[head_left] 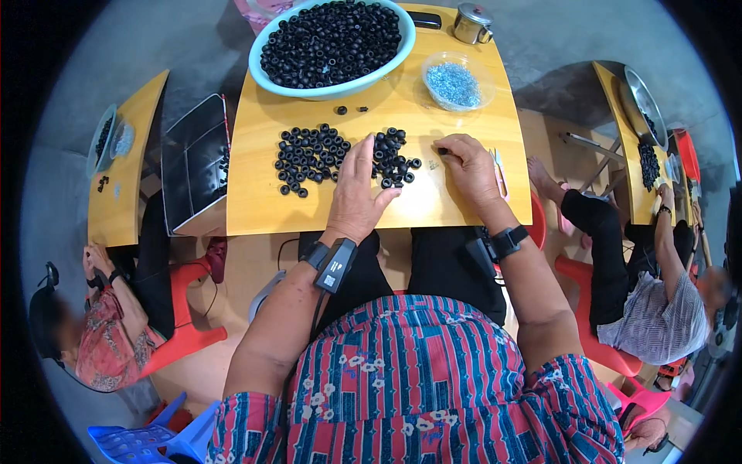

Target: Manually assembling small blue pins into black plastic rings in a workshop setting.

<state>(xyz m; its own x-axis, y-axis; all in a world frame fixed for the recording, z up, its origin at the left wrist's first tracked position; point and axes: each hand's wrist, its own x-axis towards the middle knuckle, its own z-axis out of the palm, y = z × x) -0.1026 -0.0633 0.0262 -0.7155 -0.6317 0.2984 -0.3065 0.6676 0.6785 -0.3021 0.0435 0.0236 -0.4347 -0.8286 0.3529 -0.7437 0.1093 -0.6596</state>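
Observation:
My left hand (354,193) stands on edge on the yellow table, its fingers stretched out and thumb apart. It is between two groups of small black ring-shaped parts: a wider spread (305,158) on its left and a smaller cluster (394,166) on its right. My right hand (471,170) pinches a small black part (443,151) between thumb and fingertips, just above the tabletop. Farther away, two loose black pieces (342,110) lie by the large light-blue basin (332,92), which is heaped with more black parts. A translucent bowl (487,89) holds tiny bluish pieces (454,83).
Slim scissors or tweezers (501,174) lie right of my right hand. A lidded metal cup (473,25) and a black object (424,20) sit at the far edge. A black-lined box (197,158) adjoins the table's left. People sit at tables on both sides.

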